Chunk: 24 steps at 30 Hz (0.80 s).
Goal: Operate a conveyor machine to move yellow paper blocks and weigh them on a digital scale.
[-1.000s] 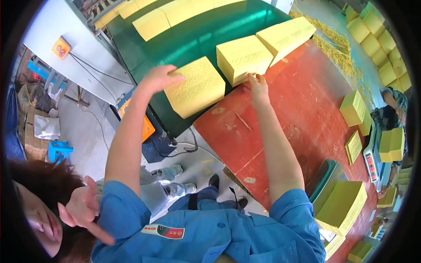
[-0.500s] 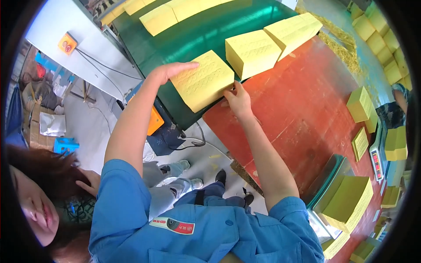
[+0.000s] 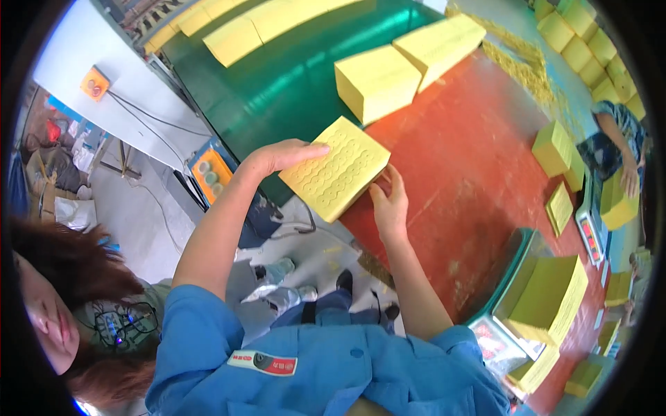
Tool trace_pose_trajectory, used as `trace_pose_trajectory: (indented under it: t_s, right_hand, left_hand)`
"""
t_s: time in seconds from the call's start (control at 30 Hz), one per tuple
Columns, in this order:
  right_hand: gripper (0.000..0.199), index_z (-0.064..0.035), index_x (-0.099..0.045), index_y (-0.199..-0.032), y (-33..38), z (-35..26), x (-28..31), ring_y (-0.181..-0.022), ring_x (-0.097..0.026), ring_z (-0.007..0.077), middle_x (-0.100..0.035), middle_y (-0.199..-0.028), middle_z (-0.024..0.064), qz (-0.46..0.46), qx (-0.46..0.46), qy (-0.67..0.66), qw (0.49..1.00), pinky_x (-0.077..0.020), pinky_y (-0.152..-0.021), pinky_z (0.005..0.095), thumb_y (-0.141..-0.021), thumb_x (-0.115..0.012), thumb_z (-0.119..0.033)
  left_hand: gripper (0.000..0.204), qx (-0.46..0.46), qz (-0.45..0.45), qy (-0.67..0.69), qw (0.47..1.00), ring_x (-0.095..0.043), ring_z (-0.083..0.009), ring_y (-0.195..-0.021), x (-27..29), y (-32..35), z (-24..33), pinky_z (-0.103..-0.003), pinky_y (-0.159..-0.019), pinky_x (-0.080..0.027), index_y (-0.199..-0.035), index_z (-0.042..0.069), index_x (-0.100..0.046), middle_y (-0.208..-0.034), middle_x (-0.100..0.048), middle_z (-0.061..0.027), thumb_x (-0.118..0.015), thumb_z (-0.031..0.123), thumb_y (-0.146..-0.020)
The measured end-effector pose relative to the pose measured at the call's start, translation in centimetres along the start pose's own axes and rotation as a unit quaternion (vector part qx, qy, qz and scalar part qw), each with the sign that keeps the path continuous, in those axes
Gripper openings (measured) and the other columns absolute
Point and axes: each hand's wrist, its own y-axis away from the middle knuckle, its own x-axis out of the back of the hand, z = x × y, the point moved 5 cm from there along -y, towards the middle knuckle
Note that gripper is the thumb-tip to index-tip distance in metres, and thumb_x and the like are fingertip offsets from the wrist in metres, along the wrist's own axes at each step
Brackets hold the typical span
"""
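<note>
Both hands have drawn the yellow stack (image 3: 338, 170) nearer, off the green belt (image 3: 277, 83) toward the near edge of the red table (image 3: 472, 180).

Left hand (image 3: 277, 156) lies flat on top, fingers pressed together; right hand (image 3: 390, 201) cups the near side, fingers slightly spread. Squeezing evenly from both sides should keep the sheets square; other yellow blocks (image 3: 378, 82) sit further back.

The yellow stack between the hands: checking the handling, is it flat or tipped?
Tipped: the yellow stack tilts between left hand and right hand.
</note>
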Motion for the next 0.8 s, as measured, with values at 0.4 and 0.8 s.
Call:
trace_pose_trajectory:
  t_s: [0.4, 0.8]
  right_hand:
    - [0.042, 0.0034, -0.048, -0.139, 20.2, 0.0, 9.8, -0.124, -0.056, 0.0268, -0.058, -0.134, 0.0168, -0.022, -0.357, -0.394, 0.847, -0.0430, -0.107, 0.0416, -0.101, -0.049, -0.013]
    - [0.040, -0.0015, -0.052, -0.136, 23.2, -1.1, 13.6, -0.113, -0.062, 0.0212, -0.063, -0.126, 0.0115, 0.020, -0.332, -0.308, 0.891, -0.0495, -0.095, 0.0378, -0.106, -0.047, -0.027]
  left_hand:
    - [0.067, -0.068, -0.070, -0.066, 0.993, -0.067, -0.0218, -0.106, -14.0, 3.5, 3.3, -0.032, -0.093, -0.050, -0.120, -0.003, -0.068, -0.110, -0.072, -0.0156, -0.059, 0.058, -0.093]
    - [0.059, -0.046, -0.105, 0.265, 0.957, -0.058, -0.0194, -0.118, -19.9, 8.9, -1.2, -0.034, -0.101, -0.045, -0.137, -0.006, -0.050, -0.127, -0.062, -0.0121, -0.066, 0.020, -0.087]
